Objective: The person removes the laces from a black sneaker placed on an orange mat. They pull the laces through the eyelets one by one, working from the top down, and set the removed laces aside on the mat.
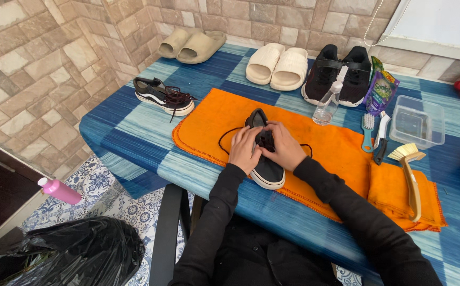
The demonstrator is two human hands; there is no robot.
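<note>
Fingers of both hands press onto the black sneaker (264, 153) at frame centre: the left hand (245, 150) curls narrowly over its near side, the right hand (283, 148) wraps the lace area, both holding the shoe, with black laces (224, 139) trailing out to the left. It lies on an orange cloth (325, 143) spread over a blue checked table (134, 132). Further out, a second black sneaker (164, 95) sits at upper left, tan slides (193, 45) and cream slides (276, 64) along the top edge, black trainers (336, 74) and a spray bottle (329, 100) right of centre. Brushes (373, 132), a clear tub (418, 122) and a long-handled brush (411, 180) lie at right. Stone-tile walls surround the table; a black bag (60, 254) and a pink bottle (60, 190) fill the lower left.
</note>
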